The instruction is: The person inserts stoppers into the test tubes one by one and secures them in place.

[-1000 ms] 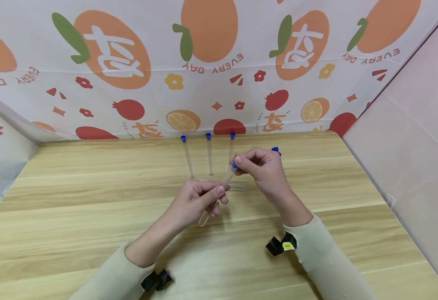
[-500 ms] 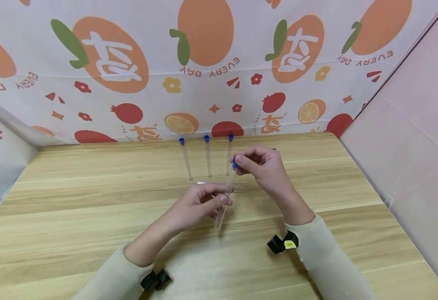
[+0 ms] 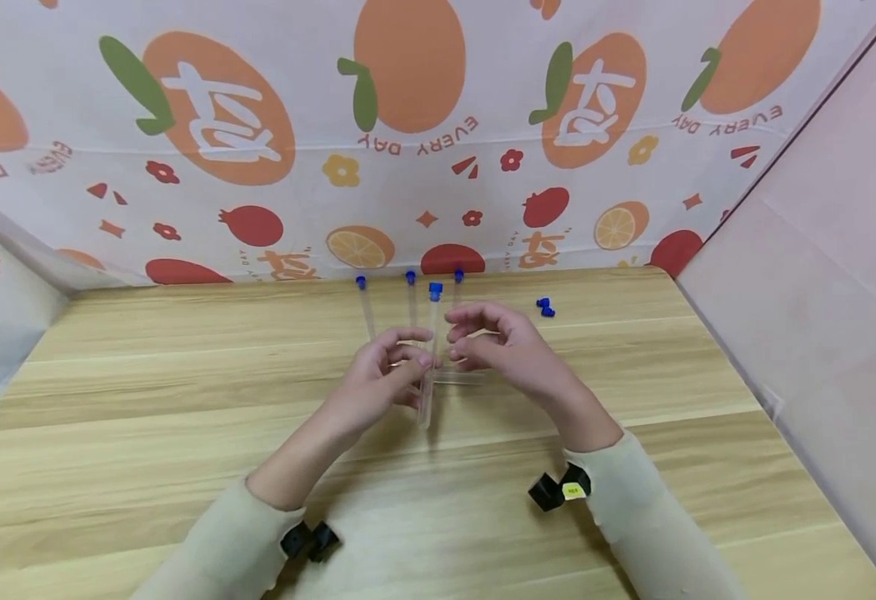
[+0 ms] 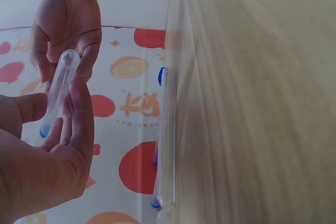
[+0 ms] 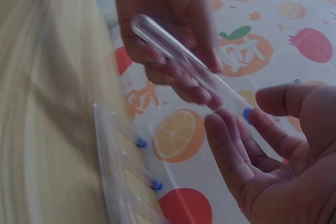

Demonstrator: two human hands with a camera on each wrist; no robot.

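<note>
My left hand [image 3: 381, 371] pinches a clear test tube [image 3: 428, 392] between thumb and fingers. A blue cap [image 3: 435, 290] sits in the tube's top end, and its rounded bottom slants down toward me. In the left wrist view, the rounded end of the test tube [image 4: 68, 59] faces the camera. My right hand [image 3: 501, 342] is just right of the tube, fingers loosely bent and parted with nothing gripped. In the right wrist view, the fingers of the right hand [image 5: 268, 156] spread close beside the capped end of the tube.
Three blue-capped test tubes [image 3: 367, 312] lie side by side at the table's back edge. A clear tube [image 3: 462, 378] lies crosswise behind my hands, partly hidden by the left one. Loose blue caps [image 3: 546, 307] lie at the back right, before a fruit-print cloth [image 3: 302, 200].
My right hand has let go of the blue cap and its fingers have spread. My left hand has moved the tube leftward and turned it more upright.
</note>
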